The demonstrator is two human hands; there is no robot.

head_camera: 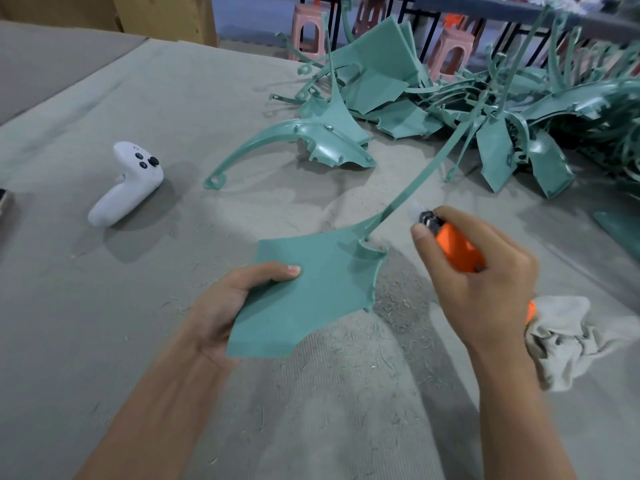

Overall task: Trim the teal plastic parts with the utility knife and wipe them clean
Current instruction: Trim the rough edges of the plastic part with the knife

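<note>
Gripping the teal part (pixel 304 289), left hand (pixel 221 306) pinches its flat panel. Right hand (pixel 485 271), fingers wrapped round the orange utility knife (pixel 453 251), blade beside the part's thin stem. Cloth (pixel 568 337) bunched under that wrist.

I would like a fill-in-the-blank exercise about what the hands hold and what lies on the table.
The left hand holds a plastic part whose colour is ____. The right hand grips a utility knife whose body is ____. The white controller lies to the ____ of both hands.
Missing words: teal; orange; left.

The utility knife (pixel 457 252) has a blurred blade tip, its handle mostly hidden by the right hand (pixel 491 282).
</note>
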